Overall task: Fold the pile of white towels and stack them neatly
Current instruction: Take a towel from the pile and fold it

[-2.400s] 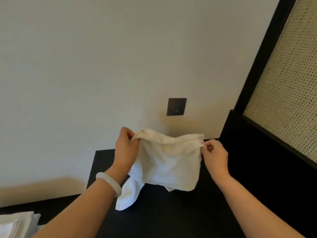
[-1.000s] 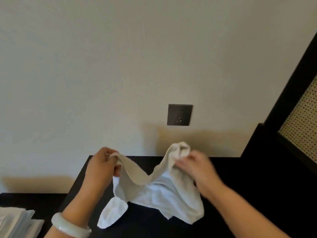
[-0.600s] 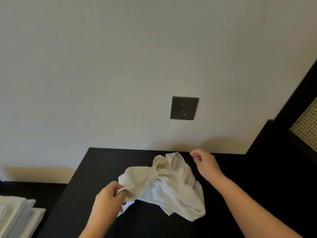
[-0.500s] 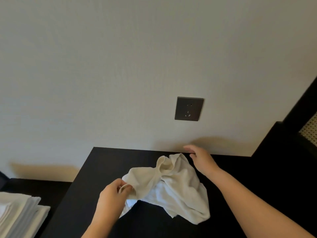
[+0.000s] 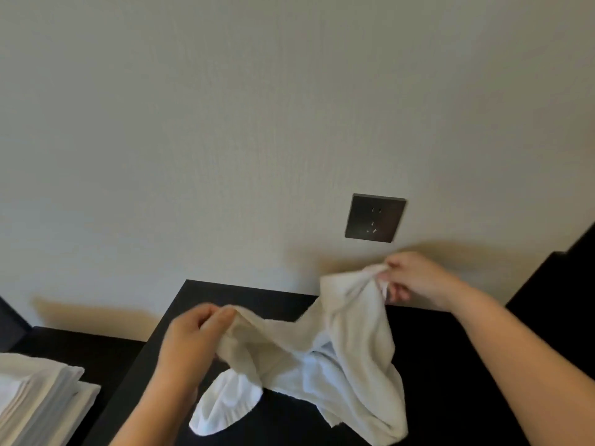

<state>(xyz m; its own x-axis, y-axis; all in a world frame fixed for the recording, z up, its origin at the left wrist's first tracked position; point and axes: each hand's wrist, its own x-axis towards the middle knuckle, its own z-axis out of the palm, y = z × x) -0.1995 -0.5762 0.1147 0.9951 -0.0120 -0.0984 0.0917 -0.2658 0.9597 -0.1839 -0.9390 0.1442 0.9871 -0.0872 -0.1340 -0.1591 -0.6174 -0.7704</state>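
Both hands regripping — left hand (image 5: 190,336) and right hand (image 5: 415,278) now pinching towel (image 5: 322,358) corners again, lifting it off the bench (image 5: 450,365) — spreading for folding; folded stack (image 5: 35,397) waiting left.

A crumpled white terry-cloth towel (image 5: 338,358) is bright, cool white in its lower folds and a warmer cream along its upper folds, plain throughout, and it stands out sharply against the plain matte black tabletop (image 5: 431,355) beneath it. The smooth painted wall (image 5: 225,123) behind is pale off-white with a faint fine grain and soft tan shadows, and it carries a square dark grey-brown plastic wall socket (image 5: 375,218). At the lower left, a stack of folded white towels (image 5: 35,400) shows thin grey shadow lines between its layers.
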